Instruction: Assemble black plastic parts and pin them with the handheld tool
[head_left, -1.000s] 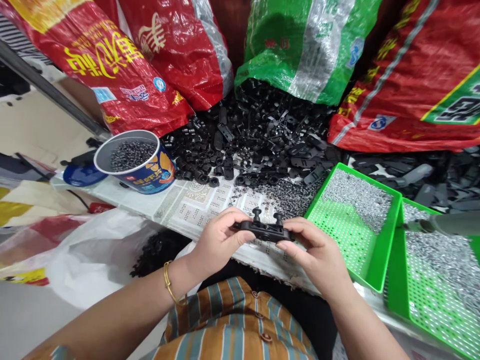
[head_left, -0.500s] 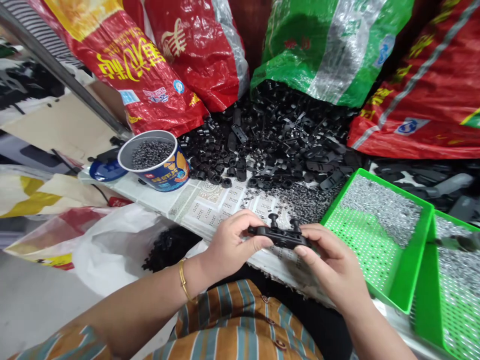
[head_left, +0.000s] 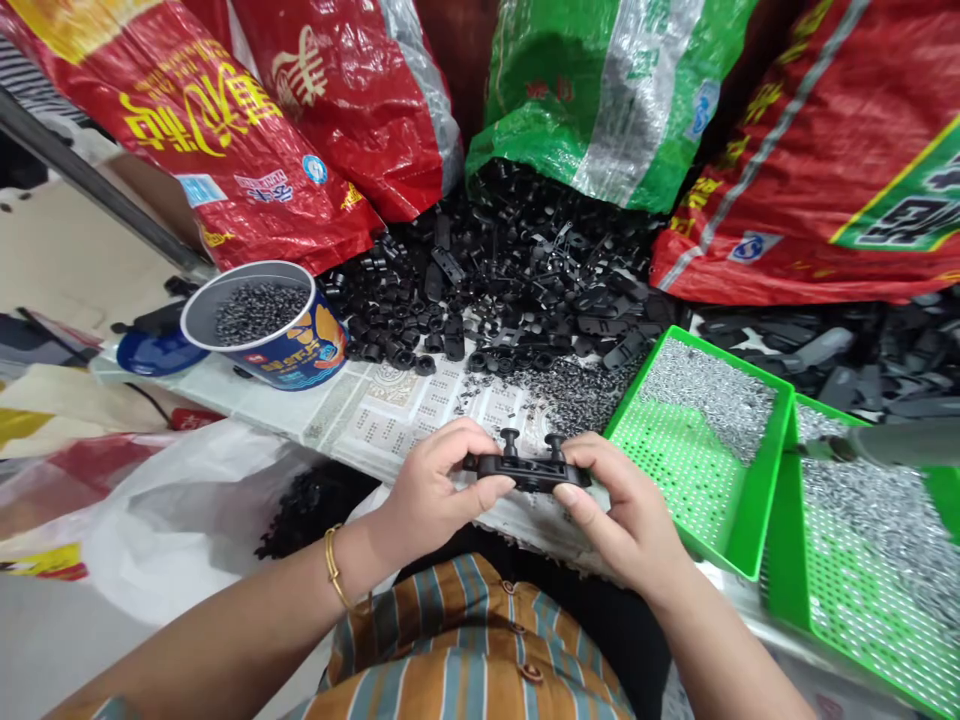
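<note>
A flat black plastic part [head_left: 525, 468] with two upright round pegs is held level over the table's near edge. My left hand [head_left: 435, 490] pinches its left end between thumb and fingers, and a gold bangle shows on that wrist. My right hand [head_left: 622, 510] grips the part's right end, fingers curled under it. Behind the part lies a heap of loose black plastic pieces [head_left: 510, 290] spilling from a green sack [head_left: 600, 90].
A round tin [head_left: 262, 325] of small dark pellets stands at the left on the paper-covered table [head_left: 390, 405]. Two green perforated trays [head_left: 705, 450] [head_left: 862, 560] with small metal bits sit at the right. Red sacks [head_left: 247, 140] line the back. A white plastic bag [head_left: 195, 510] hangs below left.
Both hands keep the same hold on the black part. The view swung right and then back left; the hands barely shifted.
</note>
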